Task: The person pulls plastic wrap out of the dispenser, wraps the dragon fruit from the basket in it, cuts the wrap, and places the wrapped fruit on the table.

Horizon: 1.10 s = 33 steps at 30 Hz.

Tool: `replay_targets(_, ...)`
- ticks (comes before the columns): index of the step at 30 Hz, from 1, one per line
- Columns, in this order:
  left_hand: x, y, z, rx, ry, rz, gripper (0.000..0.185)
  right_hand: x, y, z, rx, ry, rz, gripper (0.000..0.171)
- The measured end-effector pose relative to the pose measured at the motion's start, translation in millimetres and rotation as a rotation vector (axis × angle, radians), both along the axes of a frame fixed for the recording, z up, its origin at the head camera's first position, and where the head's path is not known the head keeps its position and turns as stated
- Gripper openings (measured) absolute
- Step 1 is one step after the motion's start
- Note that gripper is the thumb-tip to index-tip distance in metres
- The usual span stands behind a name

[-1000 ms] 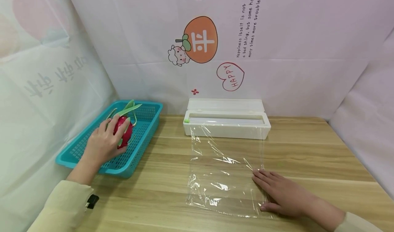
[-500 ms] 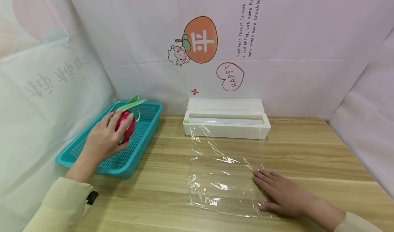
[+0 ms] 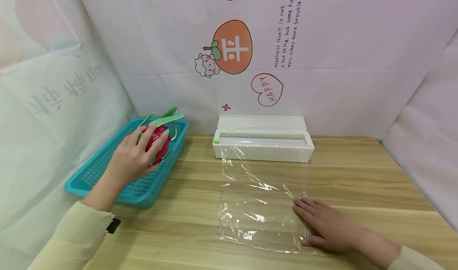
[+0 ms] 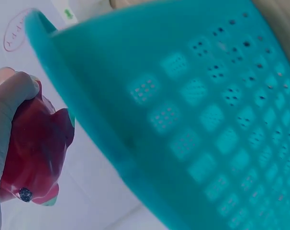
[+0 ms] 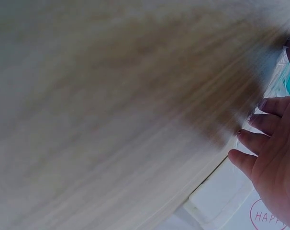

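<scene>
My left hand (image 3: 134,158) grips a red dragon fruit (image 3: 162,142) with long green leaf tips, its fingers curled over the top. In the head view the fruit overlaps the right side of a teal plastic basket (image 3: 143,188); the left wrist view shows the fruit (image 4: 35,143) beyond the basket's rim (image 4: 87,120). A sheet of clear cling film (image 3: 262,206) lies on the table, drawn out from a white dispenser box (image 3: 264,152) with its lid raised. My right hand (image 3: 329,226) rests with straight fingers on the film's near right edge.
The wooden table (image 3: 375,182) ends at a white printed cloth (image 3: 332,83) hung behind it and along the sides. A green slider (image 3: 216,141) sits at the left end of the dispenser's front edge.
My left hand has lifted the dragon fruit up and moved it rightward over the basket towards its right rim. My right hand and the film have stayed in place.
</scene>
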State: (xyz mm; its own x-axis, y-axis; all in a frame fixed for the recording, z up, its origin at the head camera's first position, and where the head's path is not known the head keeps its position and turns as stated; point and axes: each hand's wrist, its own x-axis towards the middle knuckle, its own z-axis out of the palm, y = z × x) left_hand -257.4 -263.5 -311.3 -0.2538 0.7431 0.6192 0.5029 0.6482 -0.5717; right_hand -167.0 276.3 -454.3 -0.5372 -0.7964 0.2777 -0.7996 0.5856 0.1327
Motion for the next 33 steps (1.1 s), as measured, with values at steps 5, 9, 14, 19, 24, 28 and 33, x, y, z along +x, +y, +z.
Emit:
replay_targets(5,-0.4,15,1.7,-0.02,0.007,-0.037,0.097,0.4,0,0.6,0.002,-0.004,0.0,0.079)
replay_targets(9,-2.1,28,0.4,-0.032,0.018,-0.069,0.093,0.8,-1,1.3,0.004,-0.008,-0.005,0.079)
replay_targets(14,-2.8,43,-2.9,-0.051,0.013,-0.099,0.09,0.9,-1,1.7,0.002,-0.008,-0.005,0.079)
replay_targets(19,-0.2,58,-6.0,-0.118,0.038,-0.081,0.09,1.1,-1,1.4,-0.002,-0.008,-0.003,0.079)
replay_targets(24,1.2,72,-7.4,-0.138,0.046,-0.104,0.088,1.1,-2,2.0,0.0,-0.018,-0.007,0.079)
replay_targets(28,1.8,84,-9.1,-0.134,0.039,-0.147,0.083,1.1,-1,2.6,-0.001,-0.015,-0.005,0.079)
replay_targets(33,1.7,100,-14.1,-0.14,0.022,-0.184,0.08,0.8,-1,2.1,-0.002,-0.008,-0.003,0.079)
